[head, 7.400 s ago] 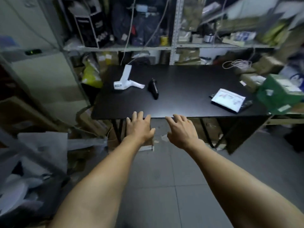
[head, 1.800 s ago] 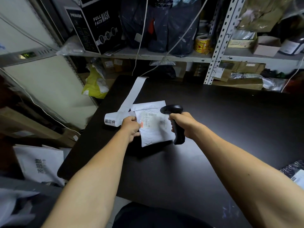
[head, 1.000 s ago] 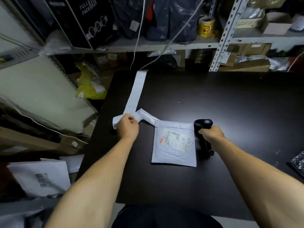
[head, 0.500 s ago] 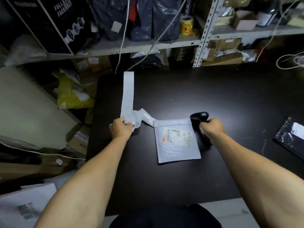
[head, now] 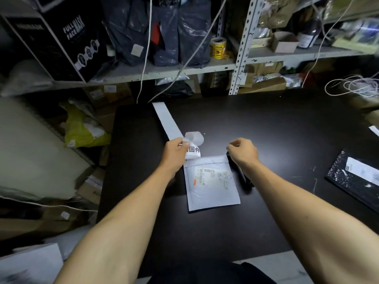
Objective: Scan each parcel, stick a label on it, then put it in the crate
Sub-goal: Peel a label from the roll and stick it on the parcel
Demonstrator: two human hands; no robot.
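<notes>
Head view shows the right hand (head: pixel 243 151) has let go of the scanner (head: pixel 243 177), now lying on the bench (head: pixel 266 130) beside the parcel (head: pixel 211 187), fingers loosely curled and holding nothing; the left hand (head: pixel 174 152) pinches the label strip (head: pixel 192 149); scanning looks done, labelling comes next

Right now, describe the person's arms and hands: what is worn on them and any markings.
Both forearms are bare up to the frame edge; no sleeves show. The left hand and right hand wear no gloves, and no watch, ring or wristband shows. No markings can be made out on either arm.
</notes>
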